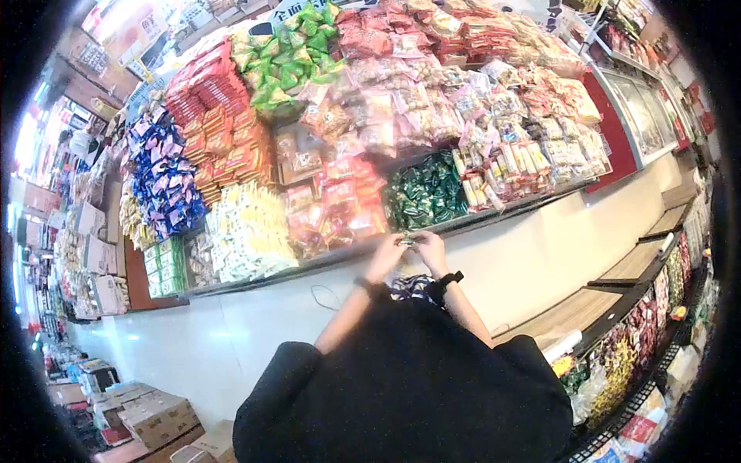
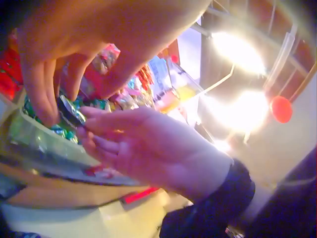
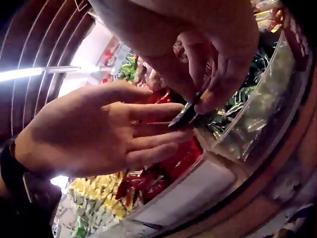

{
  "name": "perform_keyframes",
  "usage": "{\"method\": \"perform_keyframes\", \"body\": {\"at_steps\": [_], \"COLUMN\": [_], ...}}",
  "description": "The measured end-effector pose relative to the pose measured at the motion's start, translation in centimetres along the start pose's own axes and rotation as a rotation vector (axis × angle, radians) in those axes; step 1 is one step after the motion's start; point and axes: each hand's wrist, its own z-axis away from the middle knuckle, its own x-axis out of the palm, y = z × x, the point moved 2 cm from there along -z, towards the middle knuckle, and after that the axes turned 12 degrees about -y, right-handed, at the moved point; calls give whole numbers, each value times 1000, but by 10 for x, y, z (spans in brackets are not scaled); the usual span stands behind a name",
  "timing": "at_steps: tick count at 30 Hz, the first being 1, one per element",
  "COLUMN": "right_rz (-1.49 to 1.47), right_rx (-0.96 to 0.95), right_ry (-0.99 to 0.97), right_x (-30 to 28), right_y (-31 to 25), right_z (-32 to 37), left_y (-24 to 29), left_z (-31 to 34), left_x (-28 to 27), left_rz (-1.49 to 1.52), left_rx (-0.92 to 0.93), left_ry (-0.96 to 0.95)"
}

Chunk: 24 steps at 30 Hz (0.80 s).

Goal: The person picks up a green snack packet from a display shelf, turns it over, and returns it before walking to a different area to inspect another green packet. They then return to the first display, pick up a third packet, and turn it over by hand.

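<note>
A small dark green packet with a shiny wrapper is between my two hands, in front of the shelf edge. My right hand pinches it between thumb and fingertips. The fingers of my left hand are stretched out, their tips against the packet in the right wrist view; the left thumb stands apart from it. Just behind both hands is a bin with a clear front wall. Many shiny green packets like the held one fill that bin.
Red and pink bags and pale yellow packets are left of the green bin; stick-shaped snacks lie to its right. A dark shelf edge runs below the display. Cardboard boxes stand low at left, wooden ledges at right.
</note>
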Motion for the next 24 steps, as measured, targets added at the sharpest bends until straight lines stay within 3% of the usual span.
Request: {"method": "perform_keyframes", "body": {"at_steps": [4, 8, 11, 15, 19, 20, 22, 23, 24], "right_rz": [65, 137, 177, 223, 206, 209, 267, 394, 387], "right_rx": [-51, 51, 58, 64, 48, 40, 45, -98, -97], "right_ry": [-26, -53, -101, -115, -96, -87, -168, -19, 18], "right_x": [-3, -6, 2, 9, 4, 3, -2, 8, 8], "right_y": [20, 14, 28, 26, 35, 33, 13, 37, 19], "right_z": [-46, -62, -75, -83, -88, -87, -77, -79, -68], "left_y": [-33, -30, 26, 12, 11, 8, 24, 32, 6], "left_z": [-47, -64, -45, -49, -46, -44, -19, -11, -10], "left_x": [6, 5, -7, -7, -9, -9, -11, -16, -12], "left_rz": [211, 47, 19, -163, -74, -156, -203, -225, -96], "left_rx": [-46, -71, -84, -69, 62, 51, -9, -23, 35], "left_ry": [10, 41, 9, 60, 0, 39, -60, -83, -108]}}
